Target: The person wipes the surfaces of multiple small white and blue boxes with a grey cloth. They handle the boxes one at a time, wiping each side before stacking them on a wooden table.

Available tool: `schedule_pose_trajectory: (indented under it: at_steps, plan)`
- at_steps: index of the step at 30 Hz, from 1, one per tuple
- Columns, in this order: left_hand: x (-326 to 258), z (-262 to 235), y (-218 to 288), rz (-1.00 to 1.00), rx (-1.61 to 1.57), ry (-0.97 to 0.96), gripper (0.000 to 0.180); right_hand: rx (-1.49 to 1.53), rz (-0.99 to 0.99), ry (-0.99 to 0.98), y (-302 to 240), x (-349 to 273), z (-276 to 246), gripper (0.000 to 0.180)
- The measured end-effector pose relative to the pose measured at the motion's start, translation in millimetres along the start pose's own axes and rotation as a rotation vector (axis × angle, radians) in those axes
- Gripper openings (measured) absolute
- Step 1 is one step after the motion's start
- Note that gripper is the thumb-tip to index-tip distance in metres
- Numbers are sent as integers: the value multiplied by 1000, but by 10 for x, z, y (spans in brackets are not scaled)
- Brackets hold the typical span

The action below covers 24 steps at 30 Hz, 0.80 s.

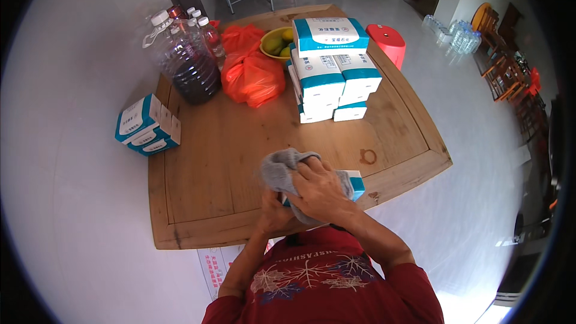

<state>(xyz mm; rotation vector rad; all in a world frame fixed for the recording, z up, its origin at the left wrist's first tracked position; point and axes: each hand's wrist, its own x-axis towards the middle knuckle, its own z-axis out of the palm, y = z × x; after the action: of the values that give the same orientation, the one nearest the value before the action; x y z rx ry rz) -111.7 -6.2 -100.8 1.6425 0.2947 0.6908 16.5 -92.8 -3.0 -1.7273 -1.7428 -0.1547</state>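
At the near edge of the wooden table (pixel 204 174), a white and teal tissue box (pixel 358 186) lies mostly hidden under a grey cloth (pixel 279 169). My right hand (pixel 318 189) is closed on the cloth, pressing it over the top of the box. Beside it, my left hand (pixel 276 213) grips the left end of the same box, its fingers partly covered by the cloth. Farther back on the right stands a stack of matching tissue boxes (pixel 324 78), one lying crosswise on top. A smaller pile of them (pixel 150 125) sits at the left table edge.
Behind, on the left, are a large plastic jug (pixel 192 75) of dark liquid, clear bottles (pixel 210 36), red plastic bags (pixel 255 78) and a yellow bowl (pixel 264 51) of fruit. A red stool (pixel 387 42) stands past the right edge. Wooden chairs (pixel 504 78) line the far right.
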Motion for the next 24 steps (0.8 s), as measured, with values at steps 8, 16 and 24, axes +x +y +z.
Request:
schedule_pose_trajectory:
  at_steps: [8,16,24]
  plan:
    - [50,95,271,-42,-129,19,83,-100,328,44,590,-768,-306,22]
    - [206,125,579,44,39,-81,85,99,51,-67,113,-108,-456,55]
    - [350,139,591,31,-16,38,91,18,141,-23,654,-658,-360,80]
